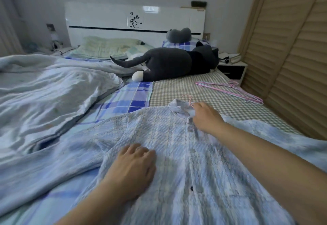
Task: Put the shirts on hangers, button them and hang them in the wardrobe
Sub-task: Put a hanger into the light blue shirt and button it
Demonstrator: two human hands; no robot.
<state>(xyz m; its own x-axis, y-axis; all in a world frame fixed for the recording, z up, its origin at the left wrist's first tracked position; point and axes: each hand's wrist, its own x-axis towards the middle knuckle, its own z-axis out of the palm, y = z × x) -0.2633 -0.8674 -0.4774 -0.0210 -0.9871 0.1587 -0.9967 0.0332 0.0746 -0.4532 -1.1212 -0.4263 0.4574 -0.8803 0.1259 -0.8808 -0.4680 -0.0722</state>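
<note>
My left hand lies flat pinning the shirt on the bed; right hand at collar beside hanger hook, grip unclear.

— Shirt: pale blue, faint white-and-pink check, grey buttons. Hanger hook at the collar: pink.

— Spare hangers: pink, one pale blue. Under them, mattress cover: small green-and-white gingham.

— Sheet: plaid in blue, navy, mint and white. Quilt: washed-out light blue.

— Plush cat: charcoal grey, white paw. Headboard: glossy white, black stripe, black flower motif. Wardrobe doors: tan slats.
</note>
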